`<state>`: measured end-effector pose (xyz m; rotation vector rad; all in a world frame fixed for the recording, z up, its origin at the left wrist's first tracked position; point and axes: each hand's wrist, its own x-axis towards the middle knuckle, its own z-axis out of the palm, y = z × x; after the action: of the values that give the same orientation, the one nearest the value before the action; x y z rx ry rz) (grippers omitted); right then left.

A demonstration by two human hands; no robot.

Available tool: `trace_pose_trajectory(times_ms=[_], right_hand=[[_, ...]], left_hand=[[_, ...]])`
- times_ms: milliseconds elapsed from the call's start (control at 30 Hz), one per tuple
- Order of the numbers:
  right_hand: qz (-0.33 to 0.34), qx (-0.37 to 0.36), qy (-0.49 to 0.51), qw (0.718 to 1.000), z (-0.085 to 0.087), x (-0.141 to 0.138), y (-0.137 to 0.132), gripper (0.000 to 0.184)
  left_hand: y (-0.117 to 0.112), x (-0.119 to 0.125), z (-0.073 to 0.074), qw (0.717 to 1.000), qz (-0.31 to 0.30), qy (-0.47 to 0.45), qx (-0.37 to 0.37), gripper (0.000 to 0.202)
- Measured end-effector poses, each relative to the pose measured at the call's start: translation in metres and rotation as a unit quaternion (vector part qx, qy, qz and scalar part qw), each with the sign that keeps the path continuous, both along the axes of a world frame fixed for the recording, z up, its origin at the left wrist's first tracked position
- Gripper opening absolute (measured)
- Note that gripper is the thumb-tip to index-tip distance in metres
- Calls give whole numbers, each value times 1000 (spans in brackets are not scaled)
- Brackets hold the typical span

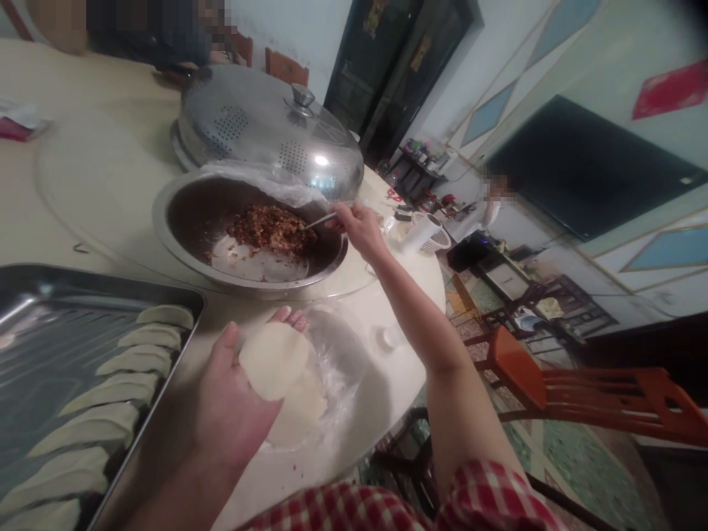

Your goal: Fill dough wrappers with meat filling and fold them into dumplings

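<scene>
My left hand (235,398) is held palm up over the table with a round dumpling wrapper (273,360) lying flat on its stretched fingers. Under it a stack of more wrappers (302,409) rests on clear plastic. My right hand (357,225) reaches to the rim of a wide steel bowl (177,199) and pinches a thin metal utensil (321,220), its tip in the brown minced filling (271,228).
A metal tray (33,310) at the left holds several folded dumplings (133,361). A perforated steel lid (265,125) stands behind the bowl. An orange chair (580,391) is at my right. Another person sits at the far left of the table.
</scene>
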<state>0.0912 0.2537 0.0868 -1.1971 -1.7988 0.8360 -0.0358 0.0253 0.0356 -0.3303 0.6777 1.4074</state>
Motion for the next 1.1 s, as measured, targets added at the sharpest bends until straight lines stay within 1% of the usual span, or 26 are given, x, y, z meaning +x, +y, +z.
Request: trace_pose_trajectory(times_ms=[67,133,233,300,367,467,500,533,600,633,700,767,800,833,867,900,967,1033,1100], right_hand=[[-12,0,63,998,6,8,-1,28],[-10,25,109,994,12,19,-10,36],[18,91,142,986,21,39,-38,44],[54,132,137,980,25,51,-65,40],[90,171,118,974,27,58,-95,33],[124,235,38,963,26,61,-136,20],[149,265,5,953,25,60,-148,17],[186,307,-25,933,24,59,-158,17],[248,382,-84,886,23,58,-173,18],[268,411,-112,864,23,57,-179,18],[286,443,-162,834,24,56,-188,18],[300,456,-196,815,26,57,-195,17],[306,457,-204,810,27,57,-198,17],[309,453,-205,810,28,57,-200,17],[309,445,-199,817,27,57,-202,18],[306,433,-181,828,26,57,-203,19],[289,402,-117,861,21,56,-202,22],[248,371,-35,894,13,56,-201,24],[184,343,36,921,6,58,-200,25]], left_hand=[[1,0,1,1000,6,11,0,60],[1,-1,2,1000,15,24,2,61],[3,-1,5,999,16,35,-3,62],[4,0,8,999,19,33,-11,63],[4,0,10,999,32,26,-9,62],[4,0,11,999,40,11,28,58],[4,0,11,999,37,10,37,59],[4,0,10,999,33,11,40,60],[3,0,8,999,31,16,36,65],[4,1,7,999,31,17,34,66],[4,1,6,999,33,13,34,65],[5,2,6,999,36,3,29,61],[5,2,7,999,36,-2,24,60],[5,2,8,999,38,-4,18,59],[5,2,9,999,37,-4,11,59],[4,2,10,999,32,-1,10,60],[3,3,11,1000,15,9,21,62],[1,3,9,999,-2,11,44,64],[1,2,7,997,-4,4,71,66]])
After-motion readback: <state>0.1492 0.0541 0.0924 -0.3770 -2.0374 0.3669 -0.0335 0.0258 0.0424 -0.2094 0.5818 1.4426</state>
